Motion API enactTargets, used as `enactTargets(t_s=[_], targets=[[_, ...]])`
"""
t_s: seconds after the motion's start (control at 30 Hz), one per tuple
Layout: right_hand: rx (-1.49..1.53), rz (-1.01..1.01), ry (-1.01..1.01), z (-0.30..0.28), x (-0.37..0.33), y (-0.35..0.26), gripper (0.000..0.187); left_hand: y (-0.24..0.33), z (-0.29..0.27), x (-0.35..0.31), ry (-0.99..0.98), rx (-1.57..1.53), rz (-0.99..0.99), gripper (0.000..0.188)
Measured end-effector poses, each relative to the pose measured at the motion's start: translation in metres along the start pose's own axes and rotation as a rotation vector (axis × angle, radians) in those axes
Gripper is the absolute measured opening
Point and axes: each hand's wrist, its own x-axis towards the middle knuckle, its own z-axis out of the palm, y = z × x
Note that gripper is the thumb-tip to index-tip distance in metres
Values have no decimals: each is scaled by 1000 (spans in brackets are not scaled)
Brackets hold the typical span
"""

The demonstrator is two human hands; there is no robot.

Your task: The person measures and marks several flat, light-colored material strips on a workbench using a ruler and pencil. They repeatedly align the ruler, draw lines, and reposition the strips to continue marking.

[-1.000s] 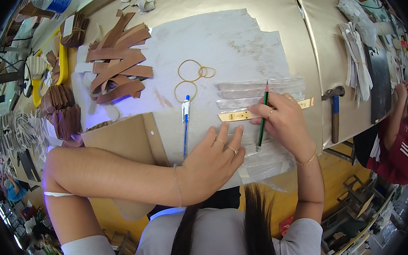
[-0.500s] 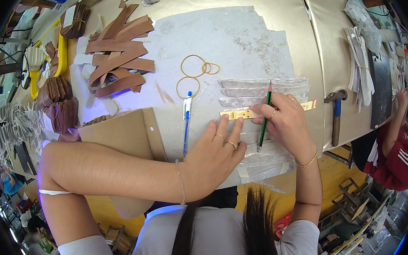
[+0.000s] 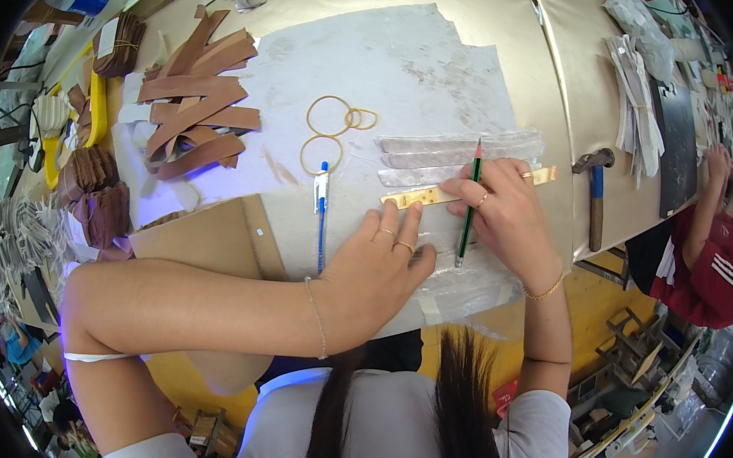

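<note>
A narrow yellow ruler-like strip (image 3: pixel 426 197) with dark marks lies slanted over clear plastic strips (image 3: pixel 461 147) on a grey sheet. My left hand (image 3: pixel 378 261) rests at the strip's left end, fingers stretched out and fingertips on or beside it. My right hand (image 3: pixel 507 211) bends over the middle and right part of the strip, its thumb and fingertips close against it. A green pencil (image 3: pixel 469 212) is tucked in the right hand's fingers, point away from me. What the right fingertips press on is partly hidden.
Left of my hands lie a blue pen (image 3: pixel 321 216), rubber bands (image 3: pixel 327 117), a heap of brown strips (image 3: pixel 199 101) and a brown cardboard piece (image 3: pixel 209 237). A hammer (image 3: pixel 596 197) lies at right, near white strips (image 3: pixel 637 104). Another person in a red shirt (image 3: pixel 710 268) is farther right.
The whole view has shifted slightly, so the table things appear a little farther left and up. Both hands keep nearly the same place on the yellow strip.
</note>
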Motion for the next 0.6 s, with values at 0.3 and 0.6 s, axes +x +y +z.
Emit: enactTargets(t_s=[0.3,0.6], targets=[[414,242,239,-10,-13,-16,29,-1,0,2,73,-52,-20,48],[568,304,142,19,-18,-22,9,-2,2,2,81,-35,-19,49]])
